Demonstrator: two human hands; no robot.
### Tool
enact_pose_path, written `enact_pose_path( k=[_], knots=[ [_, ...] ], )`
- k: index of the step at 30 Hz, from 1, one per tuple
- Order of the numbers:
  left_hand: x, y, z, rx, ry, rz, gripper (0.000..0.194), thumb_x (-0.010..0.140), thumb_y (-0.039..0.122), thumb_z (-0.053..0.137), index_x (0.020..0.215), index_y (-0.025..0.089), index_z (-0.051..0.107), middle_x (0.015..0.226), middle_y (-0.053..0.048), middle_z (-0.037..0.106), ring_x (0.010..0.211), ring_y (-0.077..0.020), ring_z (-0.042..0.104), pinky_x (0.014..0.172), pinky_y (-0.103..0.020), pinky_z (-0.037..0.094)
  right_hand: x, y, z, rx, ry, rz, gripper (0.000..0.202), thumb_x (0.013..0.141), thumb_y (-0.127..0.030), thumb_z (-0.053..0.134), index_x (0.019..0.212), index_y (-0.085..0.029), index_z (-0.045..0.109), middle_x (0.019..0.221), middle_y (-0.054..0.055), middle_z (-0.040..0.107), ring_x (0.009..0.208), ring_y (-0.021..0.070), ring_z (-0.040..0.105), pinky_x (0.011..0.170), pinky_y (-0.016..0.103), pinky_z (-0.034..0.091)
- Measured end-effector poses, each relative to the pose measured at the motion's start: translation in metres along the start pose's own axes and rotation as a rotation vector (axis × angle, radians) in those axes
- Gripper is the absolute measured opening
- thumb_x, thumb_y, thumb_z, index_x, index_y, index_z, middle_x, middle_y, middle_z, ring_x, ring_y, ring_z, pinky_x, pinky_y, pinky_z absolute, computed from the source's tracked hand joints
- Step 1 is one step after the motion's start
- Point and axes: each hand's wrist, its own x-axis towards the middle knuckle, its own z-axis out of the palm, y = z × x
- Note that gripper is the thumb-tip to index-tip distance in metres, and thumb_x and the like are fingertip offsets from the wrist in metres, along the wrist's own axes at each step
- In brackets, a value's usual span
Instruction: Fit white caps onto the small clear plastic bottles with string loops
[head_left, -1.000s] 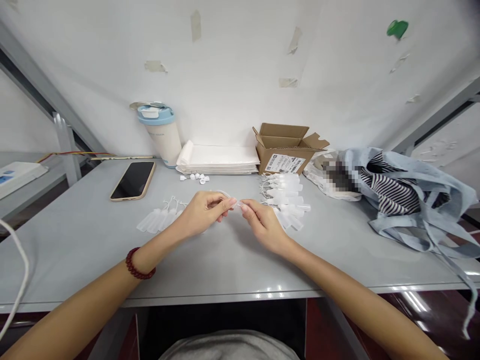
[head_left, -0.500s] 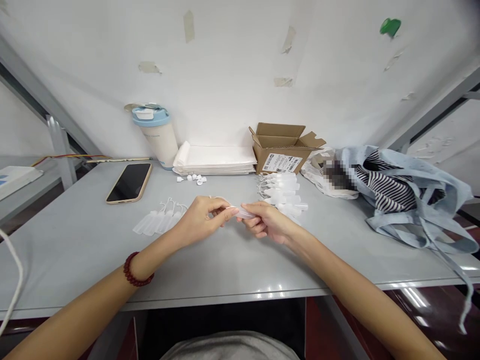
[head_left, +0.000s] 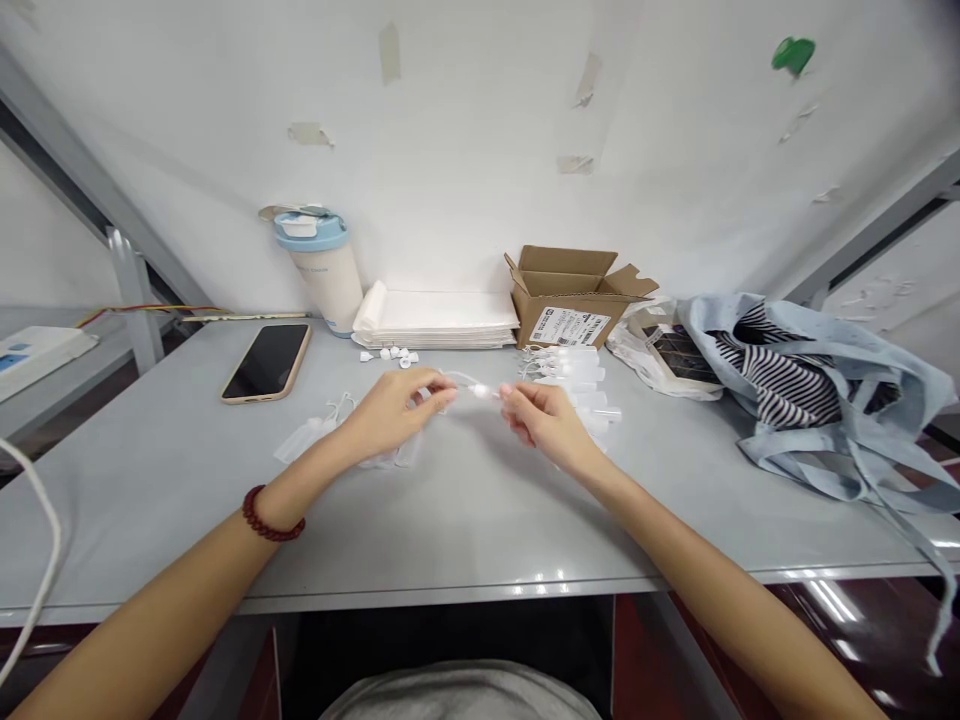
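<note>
Above the smooth, glossy grey bench (head_left: 450,530), a small translucent piece (head_left: 481,391) is hanging in the air between the two hands, its whitish, plastic-looking body trailing a thin, pale cord (head_left: 459,377) that is curving in a shallow arch toward the left. The right hand (head_left: 546,418) is clamping the piece's other end between thumb and forefinger, the remaining fingers curling loosely beneath. The left hand (head_left: 397,412) is holding its thumb and forefinger almost together where the cord is meeting them; whether they are gripping it, one cannot tell. Both forearms are reaching inward from the lower corners, the wrists staying nearly straight and the hands facing each other, the left wrist wearing a dark red beaded bracelet (head_left: 273,514). Frosted, flat-bodied tags with stringy loops are lying in a left group (head_left: 306,436), partly hidden by the left arm, and in a right group (head_left: 577,358) just beyond the right hand. Small, hard-looking white caps (head_left: 390,354) are sitting near a stack of flat white packets (head_left: 442,318). Beside that stack, an open brown cardboard box (head_left: 570,290) is standing with its flaps raised, while a soft light-blue cloth bag (head_left: 802,350) is slumping at the right, showing its striped lining.
</note>
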Motion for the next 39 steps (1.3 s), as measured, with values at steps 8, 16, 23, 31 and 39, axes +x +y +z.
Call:
enact_pose_path(
  k=[8,16,23,31,39],
  knots=[
    [0.013,-0.07,-0.018,0.405,0.076,-0.065,0.036,0.086,0.02,0.036,0.109,0.014,0.063,0.118,-0.012,0.063,0.109,-0.0259,0.056,0.095,-0.041,0.042,0.018,0.008,-0.042,-0.779,0.543,-0.425,0.026,0.089,-0.036,0.049,0.094,-0.015,0.063,0.083,0.008,0.066,0.066,0.0174,0.054,0.064,0.03,0.042],
    [0.014,-0.085,-0.012,0.529,-0.008,-0.07,0.044,0.086,0.018,0.033,0.122,0.016,0.057,0.134,-0.013,0.05,0.12,-0.0304,0.046,0.1,-0.047,0.037,0.025,0.024,-0.053,-1.14,0.596,-0.33,0.018,0.084,-0.021,0.05,0.092,-0.013,0.064,0.093,0.015,0.061,0.091,0.0295,0.053,0.072,0.038,0.042],
    [0.017,-0.086,-0.013,0.625,-0.145,-0.003,0.055,0.079,0.006,0.032,0.131,0.016,0.05,0.142,-0.013,0.041,0.126,-0.0292,0.039,0.1,-0.045,0.035,0.013,0.021,-0.017,-1.124,0.336,-0.581,0.019,0.088,-0.017,0.044,0.1,-0.014,0.059,0.104,0.017,0.056,0.096,0.0279,0.049,0.077,0.04,0.042],
    [0.019,-0.081,-0.007,0.647,-0.148,0.017,0.058,0.073,0.004,0.037,0.127,0.019,0.055,0.132,-0.009,0.052,0.114,-0.0287,0.047,0.097,-0.043,0.038,-0.01,0.022,0.047,-1.043,-0.154,-0.808,0.023,0.094,-0.023,0.04,0.107,-0.012,0.055,0.103,0.016,0.059,0.09,0.0235,0.052,0.075,0.036,0.041],
    [0.023,-0.079,-0.014,0.489,-0.075,-0.028,0.04,0.078,0.01,0.036,0.103,0.016,0.067,0.108,-0.012,0.064,0.103,-0.026,0.058,0.092,-0.039,0.044,-0.008,0.017,0.054,-0.948,-0.126,-0.723,0.024,0.094,-0.025,0.039,0.102,-0.012,0.057,0.096,0.014,0.062,0.083,0.0215,0.054,0.072,0.033,0.042]
  ],
)
